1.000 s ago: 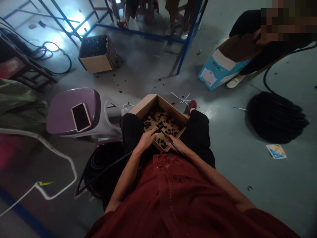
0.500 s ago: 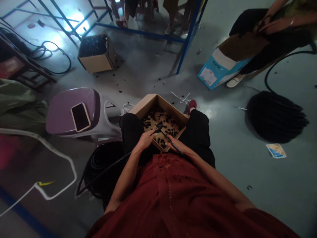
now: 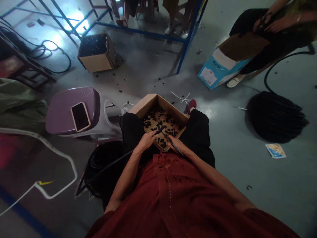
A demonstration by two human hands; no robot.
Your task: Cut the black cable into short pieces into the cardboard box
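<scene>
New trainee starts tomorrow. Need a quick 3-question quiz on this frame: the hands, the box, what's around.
1. True or false: the cardboard box of small black parts rests on the person's lap.
2. Multiple choice: what lies on the purple stool? A) a phone B) a cup C) scissors
3. Short answer: what does each hand hold?

Key
1. True. It sits between the knees, open at the top.
2. A. The phone lies flat on the seat.
3. The left hand grips a black cable whose end points over the box; the right hand holds a thin black cable beside it.
</scene>
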